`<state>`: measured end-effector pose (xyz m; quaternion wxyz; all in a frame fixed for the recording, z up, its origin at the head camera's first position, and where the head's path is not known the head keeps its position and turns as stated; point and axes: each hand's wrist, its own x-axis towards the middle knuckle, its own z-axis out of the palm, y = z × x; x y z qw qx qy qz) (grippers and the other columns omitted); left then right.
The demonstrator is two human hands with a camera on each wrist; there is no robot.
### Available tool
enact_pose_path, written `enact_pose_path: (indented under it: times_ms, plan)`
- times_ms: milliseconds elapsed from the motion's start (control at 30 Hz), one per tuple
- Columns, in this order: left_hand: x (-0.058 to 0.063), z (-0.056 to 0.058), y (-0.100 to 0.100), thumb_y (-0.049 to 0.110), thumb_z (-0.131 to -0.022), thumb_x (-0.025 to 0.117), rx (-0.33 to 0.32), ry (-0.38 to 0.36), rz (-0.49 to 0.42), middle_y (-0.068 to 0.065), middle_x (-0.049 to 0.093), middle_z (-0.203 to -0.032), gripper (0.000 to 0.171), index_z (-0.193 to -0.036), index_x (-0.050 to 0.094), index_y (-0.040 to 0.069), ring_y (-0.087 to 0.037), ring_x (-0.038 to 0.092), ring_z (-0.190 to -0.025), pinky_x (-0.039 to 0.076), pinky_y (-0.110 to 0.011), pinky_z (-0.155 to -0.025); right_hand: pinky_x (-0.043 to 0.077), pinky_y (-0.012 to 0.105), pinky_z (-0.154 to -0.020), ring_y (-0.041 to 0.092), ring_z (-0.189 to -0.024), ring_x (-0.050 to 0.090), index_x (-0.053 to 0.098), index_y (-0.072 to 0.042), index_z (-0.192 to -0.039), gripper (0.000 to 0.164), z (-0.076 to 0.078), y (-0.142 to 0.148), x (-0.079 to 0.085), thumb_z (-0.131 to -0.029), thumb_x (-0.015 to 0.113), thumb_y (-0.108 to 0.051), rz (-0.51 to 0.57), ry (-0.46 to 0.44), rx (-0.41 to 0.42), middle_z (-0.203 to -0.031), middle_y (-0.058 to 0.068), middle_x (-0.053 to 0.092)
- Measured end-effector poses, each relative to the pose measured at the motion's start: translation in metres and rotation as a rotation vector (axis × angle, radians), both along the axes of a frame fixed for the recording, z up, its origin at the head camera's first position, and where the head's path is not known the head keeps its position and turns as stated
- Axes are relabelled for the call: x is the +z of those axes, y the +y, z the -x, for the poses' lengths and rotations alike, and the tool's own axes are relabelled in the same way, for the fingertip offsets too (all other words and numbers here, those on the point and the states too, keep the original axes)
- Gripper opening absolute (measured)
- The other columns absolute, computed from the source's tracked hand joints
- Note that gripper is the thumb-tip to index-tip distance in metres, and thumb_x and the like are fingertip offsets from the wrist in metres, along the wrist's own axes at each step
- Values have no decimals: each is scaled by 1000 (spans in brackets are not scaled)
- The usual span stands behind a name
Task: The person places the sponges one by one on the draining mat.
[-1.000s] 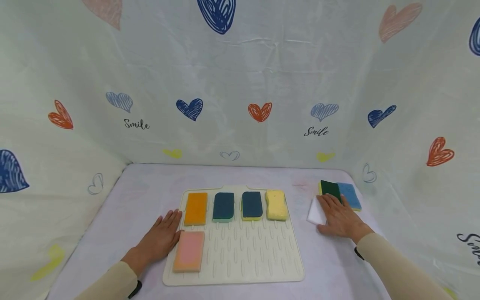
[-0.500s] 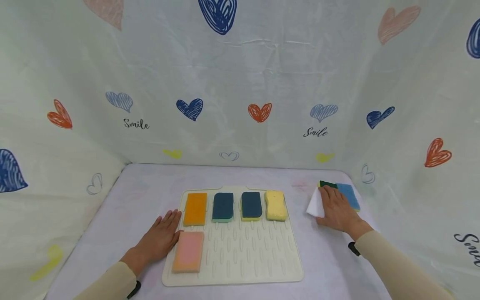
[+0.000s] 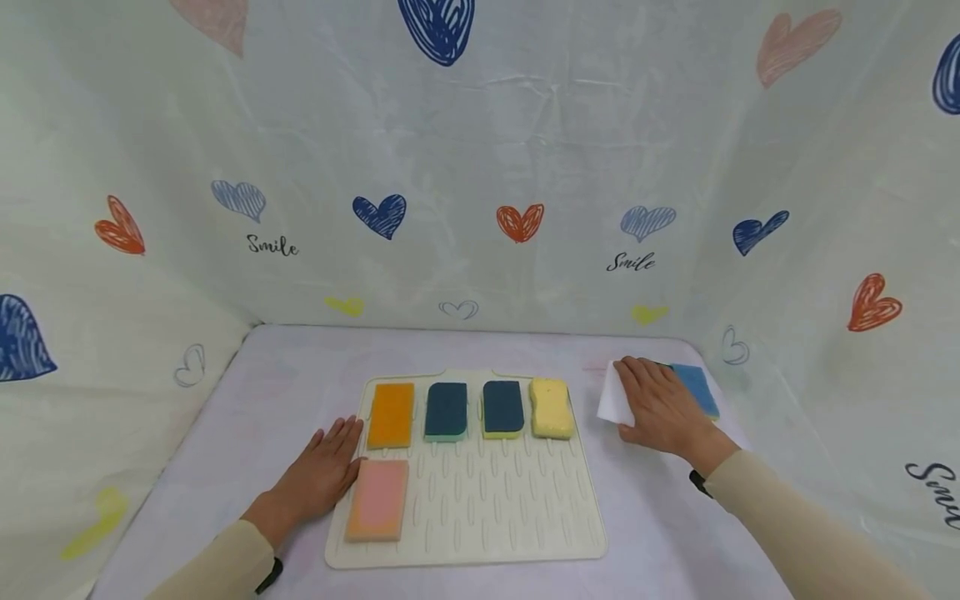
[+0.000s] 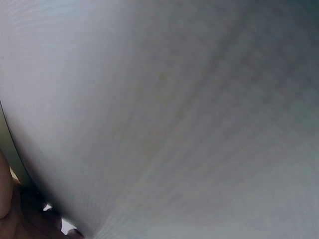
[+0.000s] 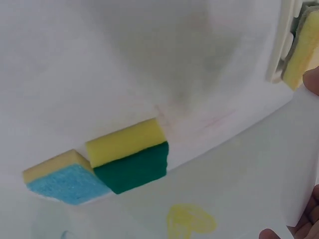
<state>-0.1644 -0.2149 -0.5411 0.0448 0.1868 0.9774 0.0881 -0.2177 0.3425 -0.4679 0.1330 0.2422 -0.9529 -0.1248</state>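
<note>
My right hand [image 3: 663,408] grips a smooth white sponge [image 3: 615,398], pinched between thumb and fingers at the edge of the right wrist view. Beyond that hand lie a green-and-yellow sponge [image 5: 130,157] and a blue sponge [image 3: 696,388], side by side. My left hand [image 3: 318,475] lies flat, fingers straight, at the left edge of a cream ridged mat [image 3: 510,517]. Its thumb is by a pink sponge [image 3: 378,500]. Along the mat's far row sit an orange sponge [image 3: 391,415], two dark blue-topped sponges [image 3: 446,410] and a yellow wavy sponge [image 3: 551,408].
A pale cloth covers the table [image 3: 300,358]. Behind and at both sides hangs a white curtain [image 3: 465,133] printed with hearts. In the left wrist view, a blurred pale surface [image 4: 164,99] fills nearly everything.
My right hand has taken hold of the white sponge and drawn it up and leftward, away from the green and blue sponges. The left hand has stayed in place.
</note>
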Motion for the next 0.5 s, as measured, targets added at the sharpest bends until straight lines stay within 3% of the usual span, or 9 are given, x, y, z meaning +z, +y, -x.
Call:
enact_pose_path:
  times_ms: [300,500]
  plan:
    - [5,-2,3,32,-110,55,0,-6,-1,-29,38,-165,68,-160,33,-10,-48,34,-154,29,-67,-124,40,59,-120,42,-142,46,36,4,-156,107,-5,-31,12,-80,83,-54,-24,-25,10,-154,23,47]
    - [6,-2,3,31,-110,55,7,-15,4,-29,38,-165,68,-159,33,-10,-48,33,-155,28,-67,-124,41,57,-119,40,-141,47,38,3,-155,105,-8,-51,16,-79,83,-54,-7,-7,60,-154,22,48]
